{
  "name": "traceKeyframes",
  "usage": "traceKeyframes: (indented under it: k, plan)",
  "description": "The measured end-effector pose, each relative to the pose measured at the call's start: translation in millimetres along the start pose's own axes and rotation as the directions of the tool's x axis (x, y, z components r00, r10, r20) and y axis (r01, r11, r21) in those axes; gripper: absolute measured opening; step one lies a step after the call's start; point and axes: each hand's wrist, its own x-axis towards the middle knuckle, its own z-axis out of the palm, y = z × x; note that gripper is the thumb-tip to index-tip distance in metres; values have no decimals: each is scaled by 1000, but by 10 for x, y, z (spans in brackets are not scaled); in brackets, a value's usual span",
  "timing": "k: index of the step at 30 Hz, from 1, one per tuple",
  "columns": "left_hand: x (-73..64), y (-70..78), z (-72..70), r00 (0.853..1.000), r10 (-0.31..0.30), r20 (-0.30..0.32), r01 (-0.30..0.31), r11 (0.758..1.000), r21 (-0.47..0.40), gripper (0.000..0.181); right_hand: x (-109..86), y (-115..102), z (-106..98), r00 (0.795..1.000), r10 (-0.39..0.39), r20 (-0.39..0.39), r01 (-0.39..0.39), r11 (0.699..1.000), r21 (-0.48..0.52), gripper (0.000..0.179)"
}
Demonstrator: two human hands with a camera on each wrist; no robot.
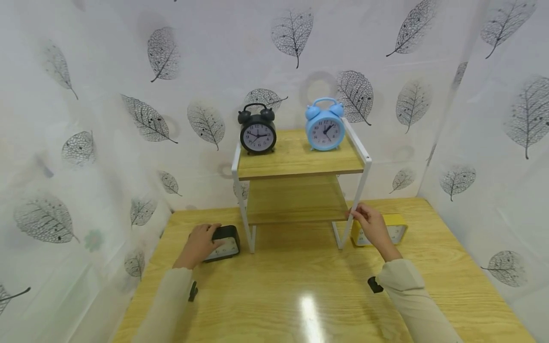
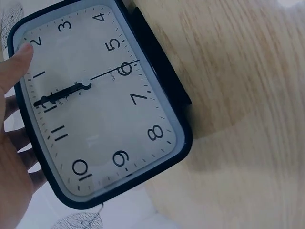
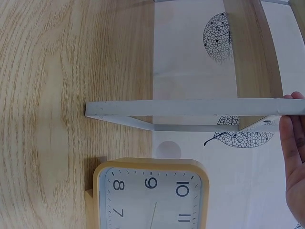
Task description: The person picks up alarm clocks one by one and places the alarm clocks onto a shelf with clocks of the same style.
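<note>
My left hand (image 1: pixel 199 245) holds a black rectangular alarm clock (image 1: pixel 226 244) from above, at the left foot of a two-tier shelf. In the left wrist view the thumb lies over the black clock's (image 2: pixel 95 129) face near the 2, and the other fingers reach behind it. My right hand (image 1: pixel 372 226) pinches the white metal side leg of the shelf (image 1: pixel 358 190) at about the lower board's height. In the right wrist view, thumb and fingers lie on either side of that white leg (image 3: pixel 190 107). A yellow rectangular clock (image 1: pixel 396 228) stands beside the right hand.
On the top board stand a black twin-bell alarm clock (image 1: pixel 258 136) at left and a light blue one (image 1: pixel 325 131) at right. A leaf-patterned white sheet (image 1: pixel 206 85) hangs behind and at both sides of the wooden table (image 1: pixel 257 295).
</note>
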Motion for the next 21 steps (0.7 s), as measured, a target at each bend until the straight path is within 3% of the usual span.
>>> traceKeyframes:
  k: [12, 21]
  plan:
    - [113, -61, -54, 982, 11, 190, -2, 999, -48, 61, 6, 4, 6, 1000, -9, 11, 9, 1000, 18, 13]
    - [208, -126, -135, 952, 13, 306, -3, 1000, -31, 60, 4, -9, -7, 1000, 7, 17, -7, 1000, -6, 16]
